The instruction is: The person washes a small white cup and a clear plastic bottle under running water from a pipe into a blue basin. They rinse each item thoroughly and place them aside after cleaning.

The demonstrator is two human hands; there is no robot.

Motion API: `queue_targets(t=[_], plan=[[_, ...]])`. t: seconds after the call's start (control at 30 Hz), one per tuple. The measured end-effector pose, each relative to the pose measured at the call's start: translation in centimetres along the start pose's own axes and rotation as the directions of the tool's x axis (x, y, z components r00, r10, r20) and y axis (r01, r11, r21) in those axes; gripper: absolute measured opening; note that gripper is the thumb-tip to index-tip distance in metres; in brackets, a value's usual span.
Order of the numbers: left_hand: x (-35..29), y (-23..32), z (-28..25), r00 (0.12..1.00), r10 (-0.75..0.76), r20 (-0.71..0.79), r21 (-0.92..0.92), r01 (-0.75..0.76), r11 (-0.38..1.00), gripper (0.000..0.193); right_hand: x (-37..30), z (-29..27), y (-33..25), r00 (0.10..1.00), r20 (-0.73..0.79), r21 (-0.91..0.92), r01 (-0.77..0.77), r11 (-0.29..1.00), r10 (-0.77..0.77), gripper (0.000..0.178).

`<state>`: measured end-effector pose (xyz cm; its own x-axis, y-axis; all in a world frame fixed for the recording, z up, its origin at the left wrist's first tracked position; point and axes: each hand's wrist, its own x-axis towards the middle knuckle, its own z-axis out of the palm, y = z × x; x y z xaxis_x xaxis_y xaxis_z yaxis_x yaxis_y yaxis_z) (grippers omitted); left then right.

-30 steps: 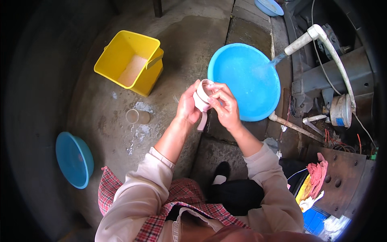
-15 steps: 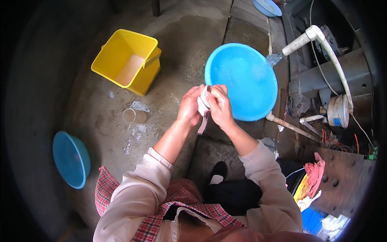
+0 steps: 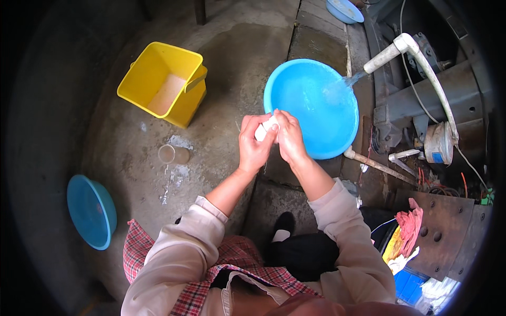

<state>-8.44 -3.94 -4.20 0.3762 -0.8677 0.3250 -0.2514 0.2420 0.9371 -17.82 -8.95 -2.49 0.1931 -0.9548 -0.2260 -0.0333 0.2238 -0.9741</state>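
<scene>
Shifted since the earlier frame, my left hand [image 3: 254, 145] wraps further across the small item [image 3: 270, 124]. Wet patches mark the concrete floor [image 3: 219, 181] beneath. White and smooth-looking, the item shows partly, gripped in midair by the fingers of both hands. Water [image 3: 355, 78] runs from a white pipe [image 3: 381, 58] into the large blue basin [image 3: 295, 92]; my right hand [image 3: 291, 141] hides some rim. Leftward stand a yellow bucket [image 3: 188, 111] and clear cup [image 3: 182, 155].

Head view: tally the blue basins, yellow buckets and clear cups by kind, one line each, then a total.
Blue basins: 3
Yellow bucket: 1
Clear cup: 1
Total: 5
</scene>
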Motion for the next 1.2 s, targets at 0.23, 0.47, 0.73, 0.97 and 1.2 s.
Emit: queue_targets(t=[0.23,0.47,0.73,0.97,1.2], plan=[[3.0,1.3,-1.3,0.784,-0.52,0.339,-0.57,0.611,0.55,0.031,-1.9,0.2,-0.4,0.73,0.12,-0.29,0.674,0.68,-0.673,0.018],[3.8,2.7,-3.0,0.648,-0.503,0.572,-0.585,0.752,0.303,0.024,-2.3,0.0,-1.4,0.649,0.176,-0.361,0.742,0.565,-0.74,0.021],[1.3,2.3,-0.4,0.951,-0.297,0.083,-0.319,0.308,0.896,0.021,-0.8,0.5,-2.1,0.998,-0.052,0.372,0.055,0.927,-0.038,0.034],[3.3,2.1,-2.4,0.712,-0.606,0.355,-0.625,0.662,0.413,0.02,-2.4,0.6,-0.8,0.638,0.211,-0.458,0.734,0.502,-0.74,0.018],[1.2,1.4,-0.9,0.996,-0.086,0.009,-0.094,0.087,0.992,0.026,-0.1,0.3,-1.1,0.999,-0.02,0.251,0.037,0.967,-0.033,0.026]])
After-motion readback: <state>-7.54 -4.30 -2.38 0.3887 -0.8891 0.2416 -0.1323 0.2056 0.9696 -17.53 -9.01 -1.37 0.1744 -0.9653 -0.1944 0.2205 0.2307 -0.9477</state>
